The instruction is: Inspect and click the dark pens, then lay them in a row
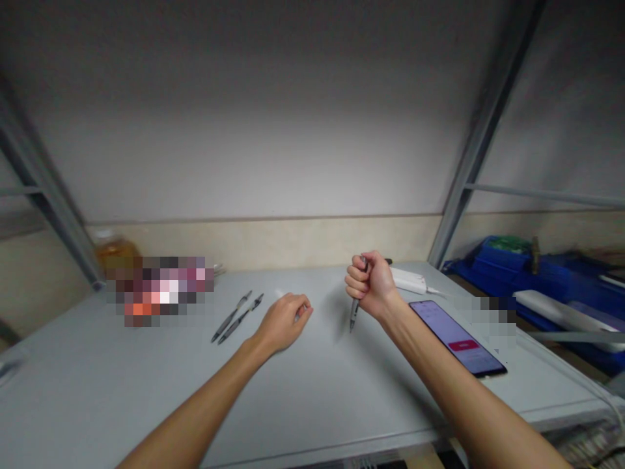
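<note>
My right hand (370, 283) is closed in a fist around a grey pen (355, 314). The pen is held nearly upright, its tip pointing down above the tabletop. My left hand (287, 320) rests on the table (293, 397) with its fingers curled in; what is under them, if anything, is hidden. Just left of that hand lie two similar pens, a grey pen (229, 319) and another pen (243, 318), side by side at a slant. A faint whitish patch shows behind my left knuckles, too blurred to name.
At right lies a phone (456, 335) with a lit screen, and behind it a white power strip (409, 280). A bottle of amber liquid (117, 251) stands at back left beside a pixelated area. Metal posts (469, 163) frame the table; blue items (508, 260) sit beyond its right edge.
</note>
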### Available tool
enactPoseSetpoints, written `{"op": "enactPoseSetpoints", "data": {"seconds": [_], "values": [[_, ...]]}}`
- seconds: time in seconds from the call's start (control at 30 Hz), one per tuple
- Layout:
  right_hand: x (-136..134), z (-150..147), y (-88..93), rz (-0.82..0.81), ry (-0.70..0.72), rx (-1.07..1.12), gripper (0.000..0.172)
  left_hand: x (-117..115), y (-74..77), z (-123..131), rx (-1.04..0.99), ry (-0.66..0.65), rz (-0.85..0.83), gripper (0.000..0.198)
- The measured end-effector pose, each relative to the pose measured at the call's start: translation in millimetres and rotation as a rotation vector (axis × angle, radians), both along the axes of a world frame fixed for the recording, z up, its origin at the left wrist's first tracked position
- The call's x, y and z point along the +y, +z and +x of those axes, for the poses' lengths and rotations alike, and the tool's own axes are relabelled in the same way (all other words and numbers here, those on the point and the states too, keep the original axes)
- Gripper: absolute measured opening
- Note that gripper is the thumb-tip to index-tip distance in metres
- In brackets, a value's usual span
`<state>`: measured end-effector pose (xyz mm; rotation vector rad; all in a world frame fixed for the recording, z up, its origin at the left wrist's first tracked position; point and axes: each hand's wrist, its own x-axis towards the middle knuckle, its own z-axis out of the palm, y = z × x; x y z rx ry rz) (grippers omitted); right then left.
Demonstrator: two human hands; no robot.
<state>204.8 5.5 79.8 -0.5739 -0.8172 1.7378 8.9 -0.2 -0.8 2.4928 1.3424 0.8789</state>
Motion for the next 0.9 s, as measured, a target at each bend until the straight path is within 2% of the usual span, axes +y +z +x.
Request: {"op": "enactPoseSetpoints", "data": {"seconds": [0.17, 0.33, 0.6, 0.77, 0.9], "values": [[0.5, 1.4, -1.1, 0.020, 0.009, -0.003, 0.036, 0.3, -1.4, -0.8, 0.022, 0.002, -0.005, 0.021], [-0.1, 2.5, -2.1, -0.019, 0.009, 0.009, 0.030, 1.3, -4.4, -1.5, 0.047, -0.006, -0.014, 0.020], [-2.7, 1.7, -2.2, -0.047, -0.006, 0.047, 0.031, 0.8, -4.6, -1.7, 0.049, -0.010, -0.013, 0.019], [-2.5, 2.8, -0.6, -0.059, 0.013, 0.079, 0.039, 0.3, -3.8, -1.0, 0.069, -0.007, -0.022, 0.019], [-2.1, 4.3, -1.3, -0.082, -0.008, 0.067, 0.032, 0.2, -3.8, -0.9, 0.085, -0.004, -0.028, 0.019]]}}
